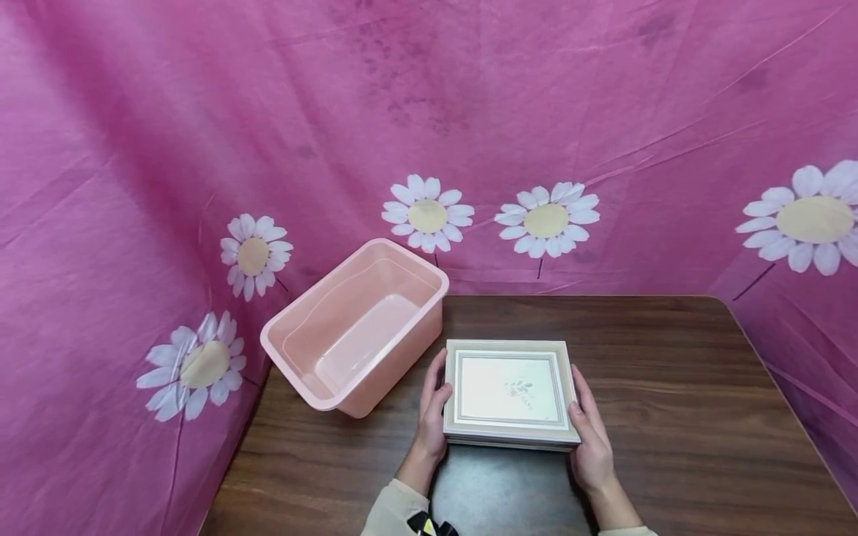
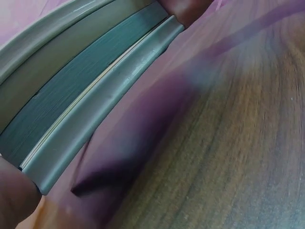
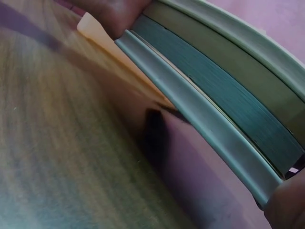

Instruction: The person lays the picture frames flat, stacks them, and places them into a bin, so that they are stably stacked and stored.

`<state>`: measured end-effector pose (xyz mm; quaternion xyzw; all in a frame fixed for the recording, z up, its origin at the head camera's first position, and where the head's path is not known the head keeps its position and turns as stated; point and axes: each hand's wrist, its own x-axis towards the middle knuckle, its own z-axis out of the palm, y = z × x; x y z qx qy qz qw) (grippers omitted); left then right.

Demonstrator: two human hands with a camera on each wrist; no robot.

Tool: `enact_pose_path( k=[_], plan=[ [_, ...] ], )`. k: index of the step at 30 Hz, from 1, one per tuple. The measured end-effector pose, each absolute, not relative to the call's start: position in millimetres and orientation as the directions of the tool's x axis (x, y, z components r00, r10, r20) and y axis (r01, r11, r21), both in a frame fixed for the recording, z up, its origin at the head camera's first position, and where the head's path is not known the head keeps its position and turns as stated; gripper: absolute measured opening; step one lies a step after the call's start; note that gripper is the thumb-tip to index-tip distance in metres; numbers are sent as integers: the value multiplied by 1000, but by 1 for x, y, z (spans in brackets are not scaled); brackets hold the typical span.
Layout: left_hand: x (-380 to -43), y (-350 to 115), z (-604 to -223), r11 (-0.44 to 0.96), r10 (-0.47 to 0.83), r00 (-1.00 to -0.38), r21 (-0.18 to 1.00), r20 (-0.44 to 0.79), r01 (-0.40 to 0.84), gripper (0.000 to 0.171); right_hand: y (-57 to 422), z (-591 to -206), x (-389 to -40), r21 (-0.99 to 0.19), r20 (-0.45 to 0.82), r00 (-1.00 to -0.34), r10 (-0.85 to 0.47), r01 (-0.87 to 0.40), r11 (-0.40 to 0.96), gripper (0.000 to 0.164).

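Both hands hold a thick cream picture frame between them, one at each short side. Its front faces up, with a pale sprig print and a glare on the surface. My left hand grips the left side, thumb near the top edge. On the opposite side my right hand grips in the same way. In the left wrist view the layered side of the frame shows a dark band between paler mouldings. Below the frame's lower edge, the right wrist view shows a dark reflection on the tabletop.
A pink plastic basin with nothing inside stands at the back left, angled, close to the frame's left corner. The brown wood-grain table ends at a magenta cloth with printed daisies, behind and on both sides.
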<state>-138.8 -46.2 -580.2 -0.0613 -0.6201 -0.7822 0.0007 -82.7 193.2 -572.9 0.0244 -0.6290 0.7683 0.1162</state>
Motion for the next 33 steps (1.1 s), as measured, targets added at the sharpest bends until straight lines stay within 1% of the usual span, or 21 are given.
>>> enact_pose_path(
  k=[7, 12, 14, 24, 29, 33],
  plan=[
    [-137, -45, -568, -197, 64, -996, 979, 65, 51, 63, 195, -562, -84, -934, 259, -956, 136, -284, -218, 61],
    [-135, -43, -559, -197, 62, -997, 980, 52, 39, 63, 198, -554, -84, -940, 300, -939, 170, -321, -118, 55],
    [-134, -43, -555, -199, 63, -997, 979, 52, 39, 63, 199, -550, -84, -947, 290, -939, 183, -310, -88, 53],
    [-134, -43, -537, -185, 65, -995, 981, 70, 57, 58, 197, -528, -84, -974, 191, -960, 207, -211, -81, 53],
    [-133, -43, -527, -190, 75, -994, 980, 75, 60, 58, 196, -519, -84, -977, 158, -963, 220, -185, -110, 53],
    [-133, -43, -518, -190, 62, -993, 978, 100, 86, 60, 194, -513, -84, -973, 141, -966, 217, -175, -148, 53]
  ],
)
